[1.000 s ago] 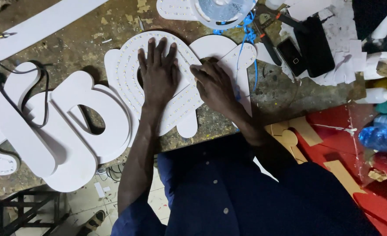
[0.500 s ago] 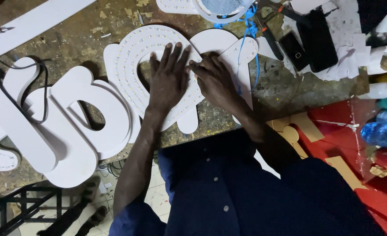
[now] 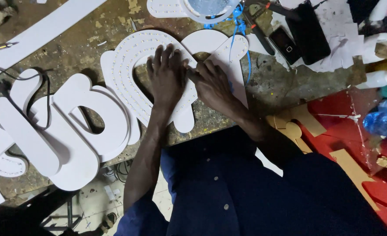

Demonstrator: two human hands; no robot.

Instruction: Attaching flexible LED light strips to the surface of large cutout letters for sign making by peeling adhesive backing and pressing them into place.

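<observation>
Far left of the fingers, a long white strip [image 3: 40,32] runs diagonally across the scarred wooden workbench [image 3: 93,48]. Below it lies a stack of thick white cut-out sign letters [image 3: 66,131], rounded and blank-faced, with a thin black cable [image 3: 45,94] looping over them.

Nearer the hands sits the horseshoe-shaped white letter panel [image 3: 123,74], studded with rows of small LED dots. Its open end faces the person and its long axis runs away from the body, up the bench. The left hand [image 3: 167,78] lies flat on the right limb of this panel, fingers spread and straight, pressing down without gripping anything. The curve of the panel arcs away to the left of those fingers and beyond their tips.

Just to the right, the right hand [image 3: 211,85] touches the left one, its fingers bent with the tips pinched down at the panel's edge. Whether something small is held between them cannot be told. Both hands are on the panel; the left covers more of it. Beyond the right fingertips, a plain white shaped piece [image 3: 224,48] overlaps the panel's upper right part, and a blue cord [image 3: 239,26] trails across it.

Further right, past the fingers, a black phone [image 3: 285,43] and a larger black flat case [image 3: 309,32] rest on torn white paper scraps [image 3: 338,48]. Lower right are red sheets [image 3: 355,131] with tan cardboard cut-outs [image 3: 296,126], and a clear blue plastic bottle [image 3: 383,122] at the edge.
</observation>
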